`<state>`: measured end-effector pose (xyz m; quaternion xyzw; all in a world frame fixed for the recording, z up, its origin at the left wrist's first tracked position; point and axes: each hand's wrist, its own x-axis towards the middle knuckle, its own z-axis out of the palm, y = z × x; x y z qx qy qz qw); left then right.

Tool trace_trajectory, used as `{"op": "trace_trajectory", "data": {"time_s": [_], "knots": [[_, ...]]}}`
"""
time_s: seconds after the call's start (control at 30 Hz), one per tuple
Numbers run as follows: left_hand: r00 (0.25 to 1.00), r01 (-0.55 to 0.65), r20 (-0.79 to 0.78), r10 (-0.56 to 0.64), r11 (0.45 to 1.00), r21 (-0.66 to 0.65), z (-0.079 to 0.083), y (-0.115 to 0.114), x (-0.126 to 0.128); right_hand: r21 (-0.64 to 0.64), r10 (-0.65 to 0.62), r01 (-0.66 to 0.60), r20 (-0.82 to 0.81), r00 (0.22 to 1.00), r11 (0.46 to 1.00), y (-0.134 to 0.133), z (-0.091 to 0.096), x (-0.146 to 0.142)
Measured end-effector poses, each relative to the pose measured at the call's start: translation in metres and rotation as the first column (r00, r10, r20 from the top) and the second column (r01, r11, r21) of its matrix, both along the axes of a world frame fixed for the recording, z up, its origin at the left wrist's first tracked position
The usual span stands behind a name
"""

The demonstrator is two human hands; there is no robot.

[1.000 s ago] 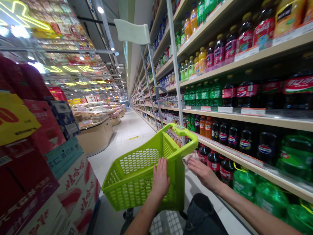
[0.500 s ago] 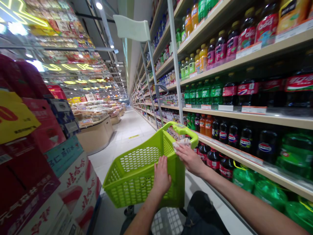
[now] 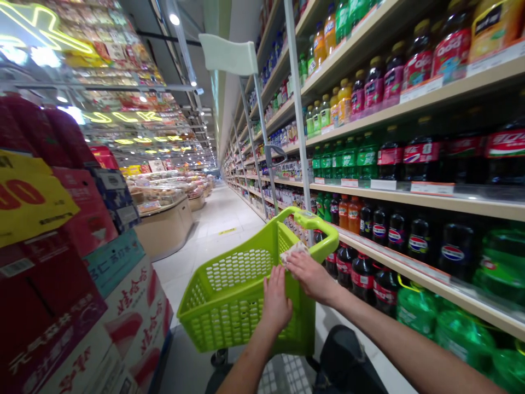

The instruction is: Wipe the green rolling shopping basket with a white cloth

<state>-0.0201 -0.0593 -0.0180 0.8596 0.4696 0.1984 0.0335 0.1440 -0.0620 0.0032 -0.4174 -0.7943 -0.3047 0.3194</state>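
Note:
A green plastic shopping cart [image 3: 241, 323] stands in front of me, with perforated basket walls and a looped handle [image 3: 328, 241]. My right hand [image 3: 309, 276] presses a crumpled, pale patterned cloth [image 3: 293, 256] against the cart's upper edge, just inside the handle. Its fingers are bent over the cloth and hide part of it. My left hand [image 3: 276, 301] is closed over the near side rim, its fingers together and hooked at the top edge, the thumb low against the wall. The two hands are close together but apart.
On the right, shelves [image 3: 394, 191] hold rows of drink bottles. Stacked drink cartons [image 3: 127, 312] rise close on the left. A pale sign on a pole [image 3: 229, 54] stands behind the cart. A rounded display counter [image 3: 164, 227] borders the tiled aisle [image 3: 209, 219].
My right hand has slid the cloth left and slightly down, from the handle's base toward the left hand. The left hand stays at the rim. The view has shifted slightly.

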Motion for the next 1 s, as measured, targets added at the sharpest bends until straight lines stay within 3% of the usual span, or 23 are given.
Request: {"op": "trace_trajectory", "data": {"time_s": [0.2,0.27,0.4,0.47,0.67,0.8,0.87,0.93,1.0], "knots": [[0.999,0.019,0.029,-0.019,1.0,0.006,-0.002,-0.002,-0.001,0.019,-0.232,0.237,-0.132,0.964,0.971,0.002,0.024,0.048],[0.999,0.022,0.046,-0.022,1.0,0.003,-0.002,-0.003,0.0,0.027,-0.241,0.248,-0.161,0.957,0.968,0.0,0.022,0.045],[0.992,0.062,0.113,-0.059,0.998,-0.027,-0.005,0.0,-0.001,-0.008,-0.077,0.077,-0.076,0.994,0.997,-0.003,0.0,-0.002],[0.971,0.087,0.226,-0.077,0.996,-0.033,-0.008,0.004,-0.005,-0.069,-0.003,-0.001,-0.062,0.998,0.998,-0.003,-0.007,-0.023],[0.723,0.137,0.687,-0.065,0.989,-0.05,-0.009,0.015,-0.008,-0.264,-0.012,-0.085,-0.344,0.939,0.961,-0.01,0.005,-0.027],[0.498,0.173,0.867,0.003,0.98,-0.103,-0.002,0.011,0.001,-0.242,-0.027,-0.166,-0.635,0.772,0.956,-0.018,0.018,-0.028],[0.356,0.274,0.932,0.066,0.946,-0.172,0.002,0.008,0.006,-0.295,-0.065,-0.256,-0.762,0.644,0.921,-0.018,0.022,-0.034],[0.255,0.393,0.961,0.106,0.897,-0.203,0.007,0.006,0.01,-0.339,-0.08,-0.447,-0.86,0.504,0.828,-0.016,0.022,-0.043],[0.21,0.439,0.969,0.132,0.873,-0.214,0.012,0.006,0.01,-0.319,-0.085,-0.627,-0.924,0.374,0.71,-0.013,0.018,-0.053]]}}
